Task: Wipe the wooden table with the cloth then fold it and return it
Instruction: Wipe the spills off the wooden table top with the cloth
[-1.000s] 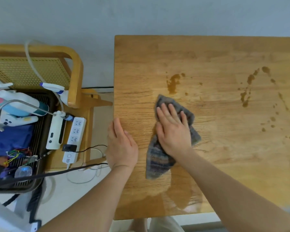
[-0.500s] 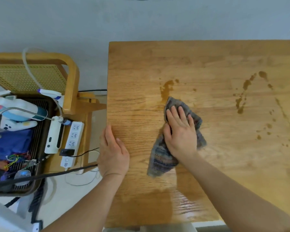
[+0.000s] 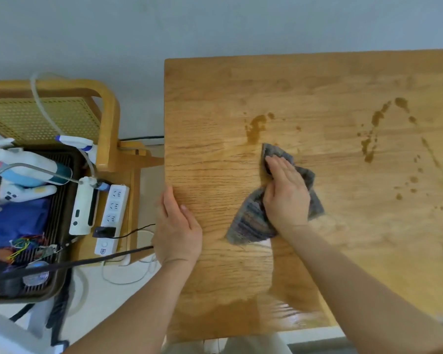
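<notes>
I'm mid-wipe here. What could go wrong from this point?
The cloth is bunched under the right hand, so it may smear the brown stain just beyond it rather than lift it. The spatter farther right is untouched and could get missed. The wet patch at the table's near edge might drip off.

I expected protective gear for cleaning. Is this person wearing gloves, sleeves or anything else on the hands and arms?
No. The left hand and right hand are bare, without gloves, and I see no rings, watch or bracelet. Both forearms are uncovered as far as the picture shows; no sleeve comes into view.
</notes>
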`<act>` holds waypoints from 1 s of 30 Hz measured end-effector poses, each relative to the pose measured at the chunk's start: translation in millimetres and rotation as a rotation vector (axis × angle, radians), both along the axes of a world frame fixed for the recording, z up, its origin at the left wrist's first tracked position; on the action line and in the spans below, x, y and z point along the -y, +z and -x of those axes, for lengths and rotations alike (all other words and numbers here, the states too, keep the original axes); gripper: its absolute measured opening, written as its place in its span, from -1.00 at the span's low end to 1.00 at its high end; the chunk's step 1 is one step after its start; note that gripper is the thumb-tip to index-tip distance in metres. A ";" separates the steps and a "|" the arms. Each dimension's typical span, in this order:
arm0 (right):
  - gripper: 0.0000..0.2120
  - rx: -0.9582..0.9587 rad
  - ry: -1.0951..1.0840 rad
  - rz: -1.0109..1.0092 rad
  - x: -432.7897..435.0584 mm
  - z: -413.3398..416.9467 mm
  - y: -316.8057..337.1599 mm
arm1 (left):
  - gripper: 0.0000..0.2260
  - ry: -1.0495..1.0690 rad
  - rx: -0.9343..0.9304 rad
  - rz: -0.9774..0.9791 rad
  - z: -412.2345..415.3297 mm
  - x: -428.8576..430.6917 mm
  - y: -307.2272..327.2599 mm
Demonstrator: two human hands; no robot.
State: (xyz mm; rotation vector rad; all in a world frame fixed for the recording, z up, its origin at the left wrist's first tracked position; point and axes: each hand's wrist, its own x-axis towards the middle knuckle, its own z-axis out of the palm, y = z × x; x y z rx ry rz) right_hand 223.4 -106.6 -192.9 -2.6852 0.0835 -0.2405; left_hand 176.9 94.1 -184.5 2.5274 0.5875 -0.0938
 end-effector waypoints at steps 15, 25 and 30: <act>-0.49 -0.249 0.290 0.256 -60.0 80.6 0.6 | -0.58 -0.026 0.078 0.044 2.3 -5.1 -3.1; -0.52 -0.175 0.442 0.199 -101.3 -31.8 -4.6 | -0.56 -0.012 0.038 0.000 -1.2 -3.9 -9.2; -0.54 -0.177 0.407 0.165 -113.9 -85.9 -1.4 | -0.54 -0.016 0.028 -0.029 1.6 -3.6 -11.7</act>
